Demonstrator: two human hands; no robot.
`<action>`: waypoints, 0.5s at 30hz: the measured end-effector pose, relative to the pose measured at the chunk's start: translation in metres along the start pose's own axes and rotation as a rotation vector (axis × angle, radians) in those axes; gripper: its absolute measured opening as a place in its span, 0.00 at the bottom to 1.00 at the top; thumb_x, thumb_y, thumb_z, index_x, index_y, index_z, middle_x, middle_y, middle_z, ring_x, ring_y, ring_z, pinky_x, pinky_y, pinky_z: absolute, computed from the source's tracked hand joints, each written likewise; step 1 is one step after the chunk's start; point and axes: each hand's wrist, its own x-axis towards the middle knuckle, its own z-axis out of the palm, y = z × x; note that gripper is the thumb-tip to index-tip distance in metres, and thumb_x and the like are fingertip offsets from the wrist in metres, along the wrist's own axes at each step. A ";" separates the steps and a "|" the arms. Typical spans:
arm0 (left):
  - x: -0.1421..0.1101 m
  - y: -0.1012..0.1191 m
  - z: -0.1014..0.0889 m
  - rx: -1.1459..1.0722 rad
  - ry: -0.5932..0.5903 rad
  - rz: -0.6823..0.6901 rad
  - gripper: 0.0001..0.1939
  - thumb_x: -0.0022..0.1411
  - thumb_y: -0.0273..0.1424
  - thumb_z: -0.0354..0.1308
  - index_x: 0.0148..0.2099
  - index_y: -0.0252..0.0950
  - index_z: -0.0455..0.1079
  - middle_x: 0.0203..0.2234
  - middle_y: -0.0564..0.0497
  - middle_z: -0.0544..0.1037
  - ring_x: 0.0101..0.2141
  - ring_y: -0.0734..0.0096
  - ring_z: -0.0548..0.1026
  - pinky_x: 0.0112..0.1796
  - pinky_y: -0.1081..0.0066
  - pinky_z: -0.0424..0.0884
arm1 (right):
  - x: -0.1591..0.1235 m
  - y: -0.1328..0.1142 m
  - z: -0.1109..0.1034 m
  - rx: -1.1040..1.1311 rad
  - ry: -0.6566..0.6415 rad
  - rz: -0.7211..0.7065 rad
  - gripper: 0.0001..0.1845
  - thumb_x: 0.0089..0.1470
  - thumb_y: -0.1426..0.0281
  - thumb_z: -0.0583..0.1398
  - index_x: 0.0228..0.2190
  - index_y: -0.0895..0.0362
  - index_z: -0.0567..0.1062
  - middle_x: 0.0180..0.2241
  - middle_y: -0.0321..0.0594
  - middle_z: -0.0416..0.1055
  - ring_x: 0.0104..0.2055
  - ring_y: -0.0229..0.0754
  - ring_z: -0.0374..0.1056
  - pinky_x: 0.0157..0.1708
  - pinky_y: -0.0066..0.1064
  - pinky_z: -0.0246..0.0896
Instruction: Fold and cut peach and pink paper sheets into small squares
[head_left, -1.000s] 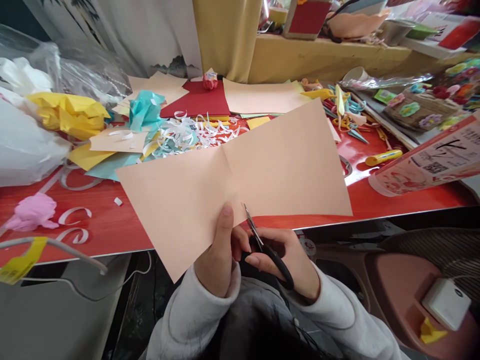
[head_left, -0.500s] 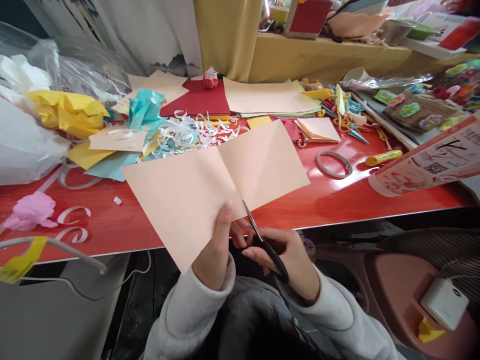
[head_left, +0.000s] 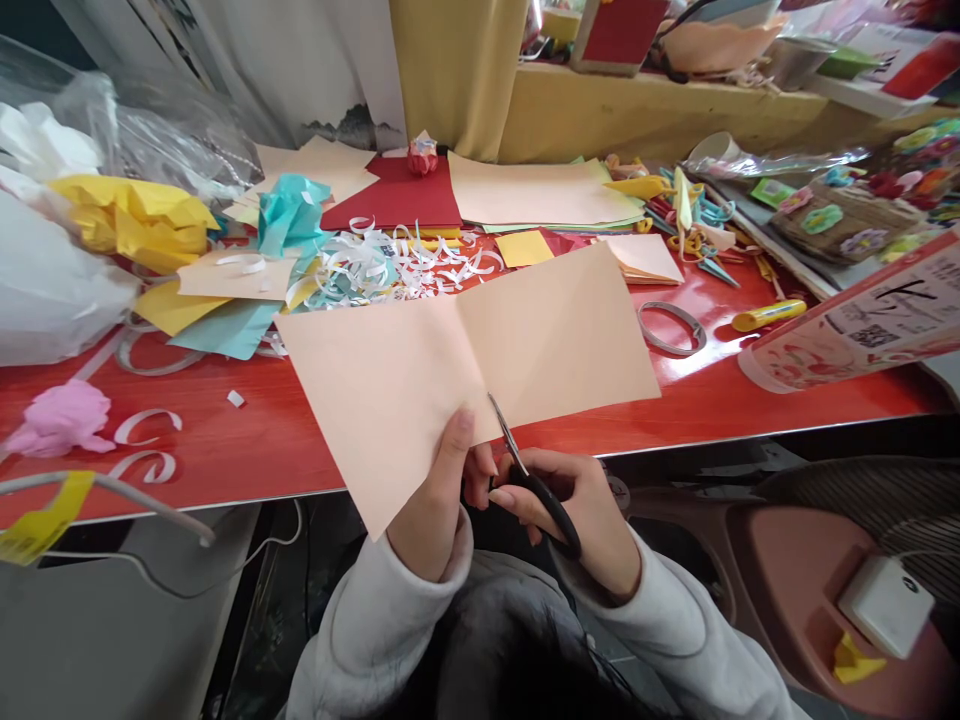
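Observation:
My left hand pinches a large peach sheet of paper near its lower middle, thumb on top and fingers beneath. A crease runs down the middle of the sheet, and its right half angles upward. My right hand is closed around the black handles of a pair of scissors. Their blades point up and left, at the sheet's lower edge by the crease. One blade shows above the paper; the other is hidden.
Curled paper shreds heap behind the sheet on the red table. Stacked peach paper lies farther back. Rightward are a tape ring, a yellow pen-like tool and a tilted printed cup. Pink crumpled paper sits left.
The peach sheet has shifted to the right, and its right half has swung a little outward. Both hands keep nearly the same place and grip.

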 end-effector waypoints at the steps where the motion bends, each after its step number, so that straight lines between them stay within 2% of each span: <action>1: 0.000 0.000 0.000 -0.003 -0.004 -0.006 0.21 0.59 0.35 0.52 0.14 0.37 0.62 0.07 0.57 0.60 0.11 0.80 0.60 0.15 0.76 0.59 | 0.000 0.000 0.000 0.011 0.003 0.001 0.20 0.38 0.57 0.67 0.26 0.61 0.76 0.16 0.32 0.63 0.15 0.29 0.54 0.14 0.23 0.49; 7: -0.003 0.001 0.001 -0.045 -0.031 -0.055 0.22 0.60 0.35 0.51 0.14 0.36 0.62 0.07 0.57 0.60 0.10 0.81 0.59 0.14 0.76 0.58 | 0.000 -0.001 0.000 0.039 -0.002 -0.003 0.17 0.40 0.60 0.67 0.26 0.61 0.75 0.17 0.33 0.64 0.15 0.29 0.54 0.13 0.22 0.51; 15: -0.003 0.000 0.000 -0.020 -0.129 -0.019 0.25 0.61 0.33 0.51 0.12 0.36 0.59 0.06 0.57 0.58 0.10 0.81 0.59 0.14 0.76 0.58 | 0.000 -0.002 0.001 0.118 0.024 -0.028 0.16 0.39 0.62 0.68 0.28 0.61 0.76 0.18 0.33 0.65 0.15 0.29 0.54 0.13 0.22 0.51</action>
